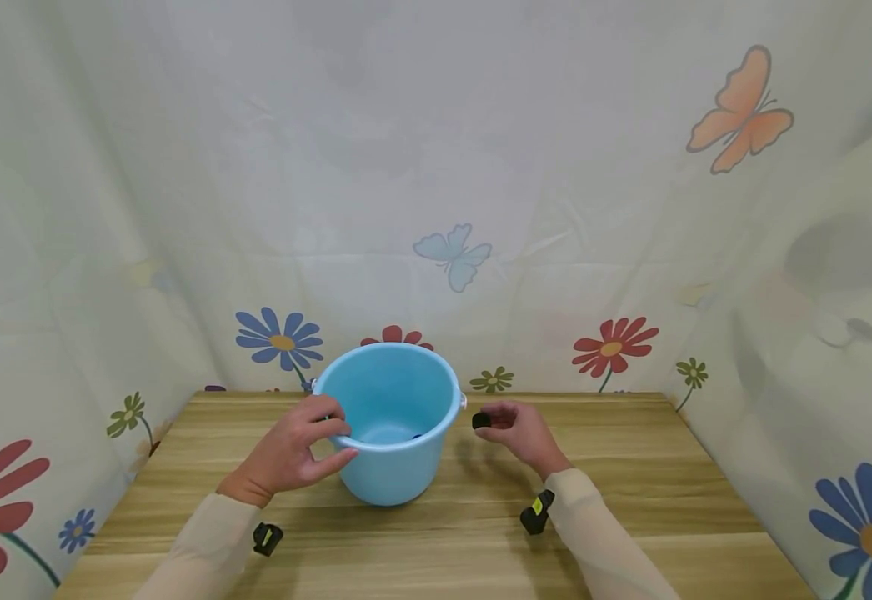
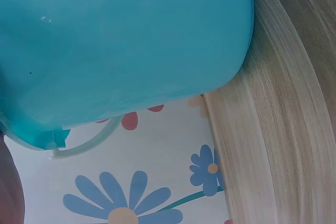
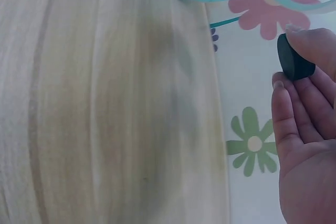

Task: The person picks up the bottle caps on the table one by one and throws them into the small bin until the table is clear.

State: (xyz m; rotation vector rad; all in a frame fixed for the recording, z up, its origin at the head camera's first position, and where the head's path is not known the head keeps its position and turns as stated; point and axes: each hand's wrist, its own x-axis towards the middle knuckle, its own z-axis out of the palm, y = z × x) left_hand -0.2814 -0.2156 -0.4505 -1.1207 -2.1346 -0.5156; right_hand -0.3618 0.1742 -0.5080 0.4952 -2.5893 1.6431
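A light blue plastic bucket [image 1: 394,477] stands upright on the wooden table. My left hand [image 1: 293,446] grips its near left rim, fingers over the edge and thumb on the outside. The left wrist view is mostly filled by the bucket's side wall [image 2: 131,45]. To the right of the bucket and apart from it, my right hand [image 1: 518,433] pinches a small black round piece with a flat face [image 3: 294,61] between thumb and fingers. Low inside the bucket a bit of something dark blue [image 1: 417,437] shows; its shape is mostly hidden.
The wooden table [image 1: 406,558] reaches back to a pale curtain [image 1: 331,167] printed with flowers and butterflies, which also hangs at both sides. A pale handle [image 2: 89,145] hangs from the bucket's rim. Black wrist devices [image 1: 536,512] sit on both forearms.
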